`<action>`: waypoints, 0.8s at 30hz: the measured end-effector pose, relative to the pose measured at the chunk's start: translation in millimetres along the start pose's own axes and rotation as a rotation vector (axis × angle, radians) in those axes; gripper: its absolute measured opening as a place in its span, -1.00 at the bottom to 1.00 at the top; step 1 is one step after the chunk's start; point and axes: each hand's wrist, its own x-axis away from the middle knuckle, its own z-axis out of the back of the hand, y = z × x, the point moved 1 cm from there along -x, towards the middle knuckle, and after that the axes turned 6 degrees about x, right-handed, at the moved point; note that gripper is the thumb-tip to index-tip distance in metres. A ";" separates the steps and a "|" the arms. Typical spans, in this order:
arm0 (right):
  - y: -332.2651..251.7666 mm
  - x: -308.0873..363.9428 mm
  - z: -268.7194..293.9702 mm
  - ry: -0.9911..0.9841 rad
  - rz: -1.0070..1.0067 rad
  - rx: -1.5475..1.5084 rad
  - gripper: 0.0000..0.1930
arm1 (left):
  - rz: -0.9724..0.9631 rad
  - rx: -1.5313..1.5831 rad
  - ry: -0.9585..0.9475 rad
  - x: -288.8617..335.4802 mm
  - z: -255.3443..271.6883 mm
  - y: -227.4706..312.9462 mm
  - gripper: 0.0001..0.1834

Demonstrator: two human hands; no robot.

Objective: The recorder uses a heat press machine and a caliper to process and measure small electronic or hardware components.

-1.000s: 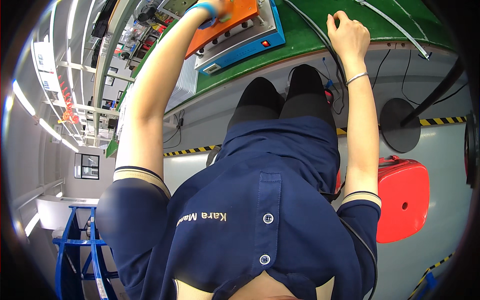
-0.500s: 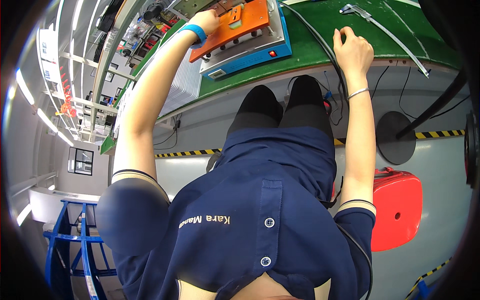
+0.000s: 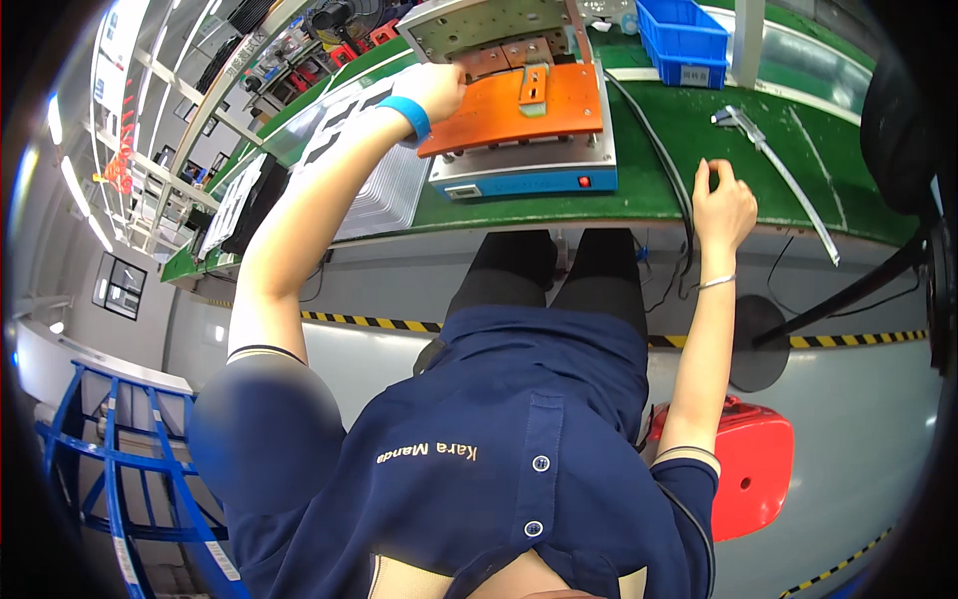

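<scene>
On the green bench stands a blue-and-silver bench machine (image 3: 539, 180) with an orange plate (image 3: 479, 120) on top. A small slotted orange piece with a pale greenish strip under it (image 3: 534, 90) lies on the plate, towards its right. My left hand (image 3: 442, 90), with a blue wristband, is at the plate's far left edge, below the machine's raised metal upper part (image 3: 489, 30). Its fingers look curled; whatever they hold is hidden. My right hand (image 3: 725, 207) hovers over the bench's front edge, right of the machine, loosely curled with nothing visible in it.
A caliper-like tool (image 3: 736, 122) with a long pale strip lies to the right on the green bench (image 3: 659, 190). Blue bins (image 3: 684, 45) stand at the back. Stacked clear trays (image 3: 384, 195) sit left of the machine. A black cable runs beside it. A red stool (image 3: 753, 469) stands behind right.
The view has tilted, so the bench and machine sit lower and more of the machine's upper part and the blue bins show. My left hand stays at the plate; my right stays curled.
</scene>
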 end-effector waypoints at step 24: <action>-4.4 -0.1 4.8 -0.088 -0.014 0.089 -0.82 | 0.132 0.223 0.133 1.4 -37.1 -8.9 -0.75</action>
